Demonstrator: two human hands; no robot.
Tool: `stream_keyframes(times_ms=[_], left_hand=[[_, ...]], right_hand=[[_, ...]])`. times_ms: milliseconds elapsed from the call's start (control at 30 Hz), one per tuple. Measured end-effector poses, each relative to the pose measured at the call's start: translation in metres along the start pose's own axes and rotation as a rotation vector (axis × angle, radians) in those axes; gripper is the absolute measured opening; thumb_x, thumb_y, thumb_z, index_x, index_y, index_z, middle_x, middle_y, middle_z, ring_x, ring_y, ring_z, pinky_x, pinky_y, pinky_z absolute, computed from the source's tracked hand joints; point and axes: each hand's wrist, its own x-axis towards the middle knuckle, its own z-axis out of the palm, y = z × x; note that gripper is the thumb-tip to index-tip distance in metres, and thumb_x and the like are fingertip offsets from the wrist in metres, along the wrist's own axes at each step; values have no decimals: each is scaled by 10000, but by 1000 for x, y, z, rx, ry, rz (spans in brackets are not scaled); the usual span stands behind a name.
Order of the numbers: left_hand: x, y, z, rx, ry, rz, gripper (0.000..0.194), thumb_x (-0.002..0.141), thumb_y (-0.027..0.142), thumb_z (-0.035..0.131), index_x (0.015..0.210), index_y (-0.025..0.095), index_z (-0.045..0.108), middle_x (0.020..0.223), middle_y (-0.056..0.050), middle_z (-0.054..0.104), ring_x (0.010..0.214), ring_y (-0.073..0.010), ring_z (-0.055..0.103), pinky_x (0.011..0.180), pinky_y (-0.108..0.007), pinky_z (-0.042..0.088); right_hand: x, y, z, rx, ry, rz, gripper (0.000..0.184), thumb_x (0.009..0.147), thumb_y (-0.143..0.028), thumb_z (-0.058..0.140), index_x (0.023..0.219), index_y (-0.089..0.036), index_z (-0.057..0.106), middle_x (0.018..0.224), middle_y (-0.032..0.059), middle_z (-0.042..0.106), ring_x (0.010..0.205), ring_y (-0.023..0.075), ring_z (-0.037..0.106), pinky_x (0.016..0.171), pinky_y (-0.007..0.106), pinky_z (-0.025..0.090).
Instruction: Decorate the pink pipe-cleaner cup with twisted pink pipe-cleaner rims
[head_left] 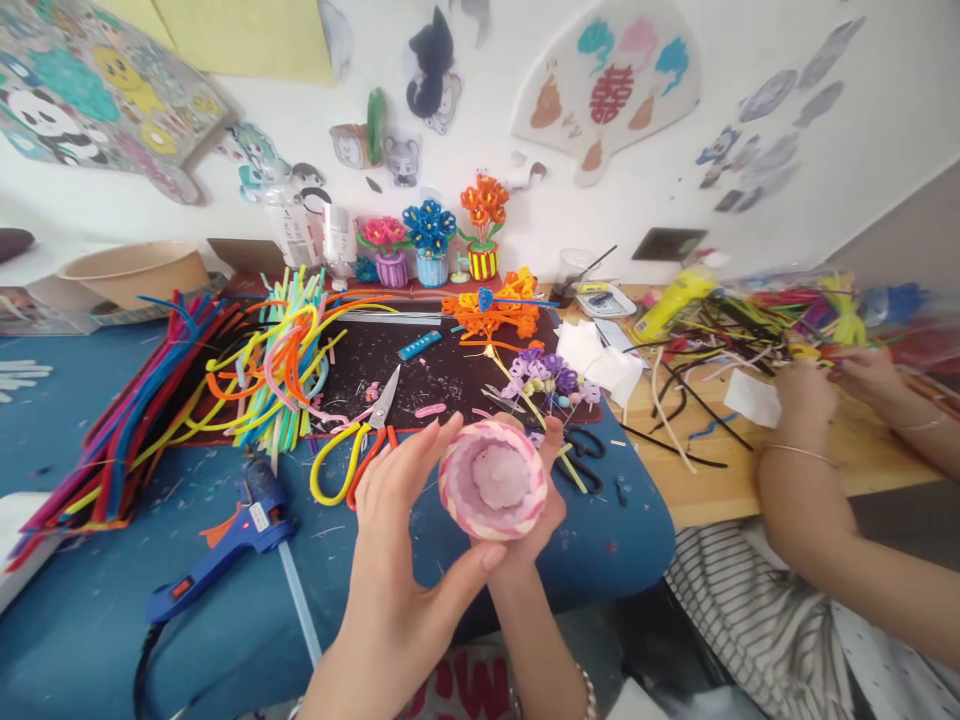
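I hold a small pink and white striped pot (493, 482) made of pipe cleaners, its open mouth turned toward me. My left hand (397, 540) cups its left side, fingers at the rim and thumb under it. My right hand (540, 500) wraps round it from behind and below, thumb showing at the top right. Just beyond the pot lies a purple pipe-cleaner flower bunch (546, 374) on the black mat (450, 370).
A blue glue gun (232, 540), yellow and orange scissors (360, 440) and black scissors (581, 450) lie on the blue table. Piles of coloured pipe cleaners (187, 390) spread at left. Three flower pots (435, 245) stand by the wall. Another person's hands (810, 400) work at right.
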Motion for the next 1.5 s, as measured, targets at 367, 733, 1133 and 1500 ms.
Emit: stream_keyframes(times_ms=[367, 733, 1133, 1500], left_hand=[[-2, 12, 8, 3, 109, -100, 718, 830, 295, 678, 1445, 270, 309, 1405, -134, 533, 1296, -302, 513, 1054, -515, 442], [0, -12, 11, -57, 58, -235, 711, 829, 390, 664, 1447, 272, 334, 1446, -125, 504, 1340, -289, 467, 1061, -476, 458], [0, -12, 20, 197, 357, -210, 813, 767, 353, 705, 1451, 212, 287, 1239, -136, 593, 1103, -282, 591, 895, -466, 496], [-12, -18, 20, 375, 478, 54, 706, 779, 158, 693, 1405, 250, 379, 1254, -123, 585, 1163, -270, 552, 948, -443, 478]], right_hand=[[-3, -3, 4, -213, -15, -121, 458, 761, -414, 486, 1181, -343, 317, 990, 35, 611, 891, 247, 622, 791, 430, 495], [-12, -3, 4, -61, 213, 344, 459, 906, -523, 461, 1296, -282, 488, 1278, 65, 612, 1149, 245, 604, 915, 398, 514], [-32, -8, 0, -157, -167, 356, 421, 851, -398, 651, 1231, -257, 534, 1303, 78, 599, 1154, 253, 601, 935, 379, 503], [-30, -10, 11, -149, -307, 405, 541, 826, -509, 632, 1277, -216, 570, 1318, 99, 617, 1225, 302, 563, 961, 409, 502]])
